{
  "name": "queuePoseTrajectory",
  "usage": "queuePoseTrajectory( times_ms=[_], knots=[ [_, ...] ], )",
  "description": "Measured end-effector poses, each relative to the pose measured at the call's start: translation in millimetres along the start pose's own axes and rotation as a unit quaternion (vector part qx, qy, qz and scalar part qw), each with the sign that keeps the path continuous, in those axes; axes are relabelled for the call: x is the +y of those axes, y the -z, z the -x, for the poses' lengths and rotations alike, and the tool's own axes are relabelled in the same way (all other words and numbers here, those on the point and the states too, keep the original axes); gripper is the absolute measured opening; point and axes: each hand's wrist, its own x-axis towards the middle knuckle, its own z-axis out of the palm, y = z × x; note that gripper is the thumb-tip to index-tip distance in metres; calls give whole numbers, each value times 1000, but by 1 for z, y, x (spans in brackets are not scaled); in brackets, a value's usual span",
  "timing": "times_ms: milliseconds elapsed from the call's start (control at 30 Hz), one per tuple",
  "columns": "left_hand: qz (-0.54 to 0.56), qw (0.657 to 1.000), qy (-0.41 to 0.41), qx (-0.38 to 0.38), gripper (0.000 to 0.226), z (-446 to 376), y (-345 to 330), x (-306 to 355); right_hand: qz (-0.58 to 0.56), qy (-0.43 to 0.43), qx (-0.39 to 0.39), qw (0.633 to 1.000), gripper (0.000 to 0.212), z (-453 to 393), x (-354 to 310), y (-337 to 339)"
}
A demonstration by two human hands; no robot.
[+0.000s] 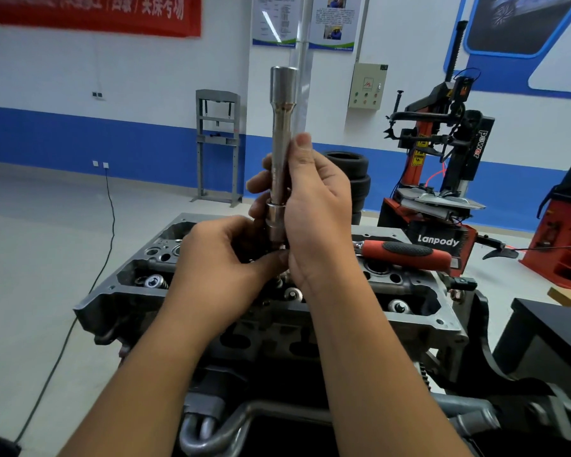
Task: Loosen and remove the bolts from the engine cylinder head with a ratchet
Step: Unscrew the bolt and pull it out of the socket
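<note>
Workshop with "Lanpody" tyre changer (442, 225), right hand (317, 206) gripping extension bar (281, 143), left hand (225, 258) fingers pinching its socket (275, 225)

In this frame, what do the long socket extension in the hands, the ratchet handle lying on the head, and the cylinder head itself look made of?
Extension: polished, probably chromed steel; it shows mirror-like highlights. The right hand grips it.
Ratchet handle: red grip with a black insert, likely moulded plastic or rubber; matte, softly rounded.
Cylinder head: dull grey cast metal, possibly aluminium; rough, unpolished surfaces.
</note>
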Motion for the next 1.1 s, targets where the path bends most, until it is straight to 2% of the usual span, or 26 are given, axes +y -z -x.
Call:
queuePoseTrajectory(
  times_ms=[67,267,333,433,633,700,767,867,967,1100],
  knots=[
    [-13,1000,-1,20,24,0,-1,1,-6,9,-11,1000,35,0,-1,3],
    [-20,999,-32,-7,21,-1,0,-4,57,46,-52,996,21,1,0,6],
    [5,999,-18,-44,12,-3,3,-5,65,32,-61,996,23,1,-1,5],
    [24,997,0,-79,15,-5,10,-9,53,3,-55,997,36,0,-2,3],
    [23,999,-13,-21,13,-3,2,-7,42,15,-52,998,24,2,-5,4],
    [29,997,-11,-76,5,-5,6,-9,55,19,-60,997,28,3,-6,4],
    [25,994,-2,-103,9,-7,10,-12,51,5,-67,996,38,3,-7,4],
    [27,997,-6,-67,4,-7,6,-10,24,-13,-65,998,44,4,-8,4],
    [19,1000,-6,-17,25,-3,1,-6,26,-8,-69,997,35,3,-7,5],
    [-31,997,17,-63,14,-3,11,-3,75,8,-81,994,34,3,-4,4]
  ],
)
